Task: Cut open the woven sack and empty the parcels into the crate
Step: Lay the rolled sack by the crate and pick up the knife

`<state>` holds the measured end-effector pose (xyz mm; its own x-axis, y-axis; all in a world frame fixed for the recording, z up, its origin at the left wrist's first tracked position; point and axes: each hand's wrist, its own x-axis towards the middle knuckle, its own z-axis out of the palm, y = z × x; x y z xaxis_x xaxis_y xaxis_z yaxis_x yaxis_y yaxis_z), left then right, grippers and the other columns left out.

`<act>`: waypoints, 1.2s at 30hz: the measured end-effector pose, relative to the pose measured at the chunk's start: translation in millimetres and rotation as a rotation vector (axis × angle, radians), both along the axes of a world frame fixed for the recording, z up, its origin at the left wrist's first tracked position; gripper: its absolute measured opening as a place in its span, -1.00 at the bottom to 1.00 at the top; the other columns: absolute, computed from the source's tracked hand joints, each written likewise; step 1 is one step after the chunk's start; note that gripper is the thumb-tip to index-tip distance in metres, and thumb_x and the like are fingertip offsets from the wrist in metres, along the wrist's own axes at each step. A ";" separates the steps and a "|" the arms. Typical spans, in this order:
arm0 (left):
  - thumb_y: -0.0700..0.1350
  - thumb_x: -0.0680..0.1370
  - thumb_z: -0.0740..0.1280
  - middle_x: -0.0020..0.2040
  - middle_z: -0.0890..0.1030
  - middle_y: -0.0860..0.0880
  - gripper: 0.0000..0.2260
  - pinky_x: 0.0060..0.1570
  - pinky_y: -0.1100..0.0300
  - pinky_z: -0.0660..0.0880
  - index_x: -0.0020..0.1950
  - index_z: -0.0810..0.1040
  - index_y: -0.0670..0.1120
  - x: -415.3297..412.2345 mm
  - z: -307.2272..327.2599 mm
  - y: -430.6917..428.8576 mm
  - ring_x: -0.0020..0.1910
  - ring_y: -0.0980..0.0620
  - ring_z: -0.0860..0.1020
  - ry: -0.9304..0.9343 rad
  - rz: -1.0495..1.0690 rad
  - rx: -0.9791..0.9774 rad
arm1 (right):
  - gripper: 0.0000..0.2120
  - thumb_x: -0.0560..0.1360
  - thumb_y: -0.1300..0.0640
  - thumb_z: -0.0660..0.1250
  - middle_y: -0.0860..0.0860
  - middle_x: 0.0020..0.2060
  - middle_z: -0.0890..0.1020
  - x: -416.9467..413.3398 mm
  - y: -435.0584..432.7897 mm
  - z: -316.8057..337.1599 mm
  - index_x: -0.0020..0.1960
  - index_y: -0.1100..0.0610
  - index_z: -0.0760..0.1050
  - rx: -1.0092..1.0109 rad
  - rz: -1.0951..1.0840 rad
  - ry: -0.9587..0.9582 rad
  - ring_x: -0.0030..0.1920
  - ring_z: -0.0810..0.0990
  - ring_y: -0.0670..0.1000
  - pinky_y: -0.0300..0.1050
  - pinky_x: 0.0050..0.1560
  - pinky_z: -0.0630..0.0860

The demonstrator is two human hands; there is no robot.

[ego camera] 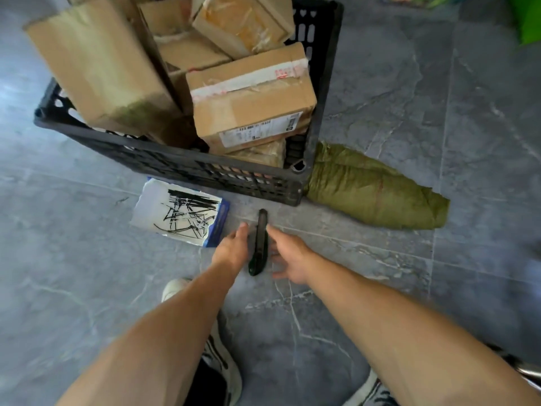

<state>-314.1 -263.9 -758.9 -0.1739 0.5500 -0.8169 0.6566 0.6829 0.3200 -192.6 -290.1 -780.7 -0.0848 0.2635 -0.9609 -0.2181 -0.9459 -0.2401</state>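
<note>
A black utility knife [258, 244] lies lengthwise between my two hands, just in front of the black plastic crate [187, 168]. My left hand [232, 250] presses against the knife's left side with its fingers curled down; whether it grips the knife is not visible. My right hand [289, 256] is at the knife's right side with its fingers spread. The crate is piled high with brown cardboard parcels [251, 104]. The olive-green woven sack [371, 189] lies flat and folded on the floor, against the crate's right front corner.
A white and blue parcel [181, 212] with black scribbles lies on the grey tiled floor [409, 98] left of the knife. My shoes [219, 361] are below my arms. Something bright green [530, 22] is at the top right edge.
</note>
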 end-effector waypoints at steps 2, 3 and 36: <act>0.26 0.63 -0.04 0.39 0.45 -0.29 -0.35 0.41 -0.05 0.30 0.44 0.40 -0.20 -1.7 -9.5 -0.4 0.38 -0.23 0.41 -0.045 0.112 -0.025 | -0.36 0.45 -0.40 0.22 0.04 0.24 0.61 -9.2 1.7 -1.2 0.34 0.00 0.50 -0.010 -0.080 0.015 0.23 0.56 0.09 0.01 -0.24 0.51; 0.30 0.61 -0.04 0.39 0.45 -0.28 -0.31 0.41 -0.08 0.31 0.43 0.41 -0.20 -1.6 -13.1 -0.1 0.37 -0.23 0.42 -0.081 0.163 -0.034 | -0.39 0.47 -0.40 0.21 0.05 0.19 0.64 -12.4 1.7 -1.2 0.29 0.01 0.54 -0.012 -0.120 0.018 0.19 0.59 0.09 0.01 -0.22 0.51; 0.40 0.51 -0.04 0.26 0.59 -0.10 -0.35 0.36 -0.12 0.36 0.18 0.64 0.03 72.3 169.5 -21.9 0.24 -0.13 0.53 -0.246 0.063 -0.208 | -0.52 0.61 -0.33 0.00 0.04 0.16 0.61 39.3 -44.4 195.1 -0.05 -0.02 0.52 -0.102 -0.449 -0.049 0.28 0.52 0.10 0.15 0.34 0.40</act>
<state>-241.8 -285.8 -589.4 0.0142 0.3618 -0.9322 0.5317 0.7868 0.3134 -153.3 -334.5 -585.5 0.0620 0.1677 -0.9839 -0.6021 -0.7799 -0.1709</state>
